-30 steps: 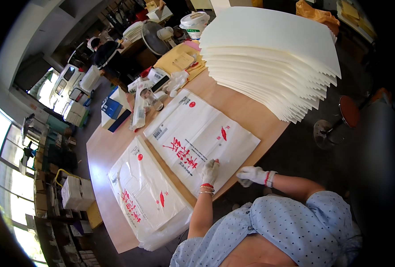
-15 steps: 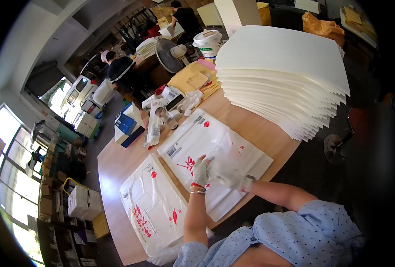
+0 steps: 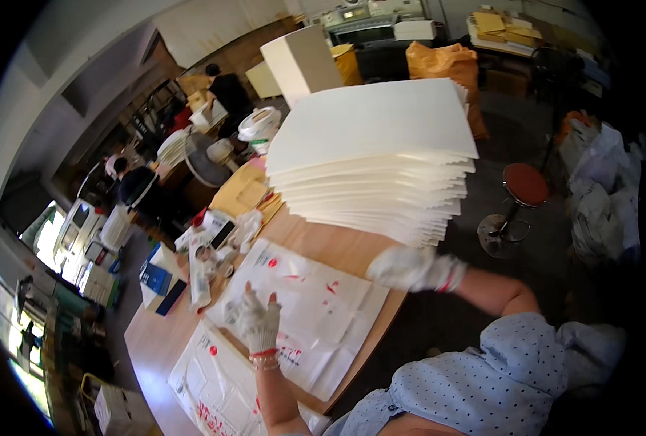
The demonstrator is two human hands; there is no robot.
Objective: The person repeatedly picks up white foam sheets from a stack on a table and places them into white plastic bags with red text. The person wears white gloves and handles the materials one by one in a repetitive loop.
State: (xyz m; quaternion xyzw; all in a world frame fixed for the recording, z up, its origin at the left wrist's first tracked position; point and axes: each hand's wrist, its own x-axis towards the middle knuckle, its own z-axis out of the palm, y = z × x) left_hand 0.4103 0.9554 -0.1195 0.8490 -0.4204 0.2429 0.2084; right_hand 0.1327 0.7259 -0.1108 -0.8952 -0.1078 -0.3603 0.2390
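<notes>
My left hand, in a white glove, rests fingers spread on a pile of white plastic bags with red print lying on the wooden table. My right hand, also gloved and blurred, hangs empty just below the near edge of a tall stack of white sheets at the table's far right. A second pile of printed white bags lies to the left, near the table's front edge.
Tape, small boxes and clutter sit behind the bags, beside yellow envelopes. A red round stool stands on the floor to the right. Other people work at tables further back. White sacks lie at far right.
My right hand has left the printed bags and swung right and up toward the stack of white sheets. My left hand stays on the bags. My head has tilted up and right.
</notes>
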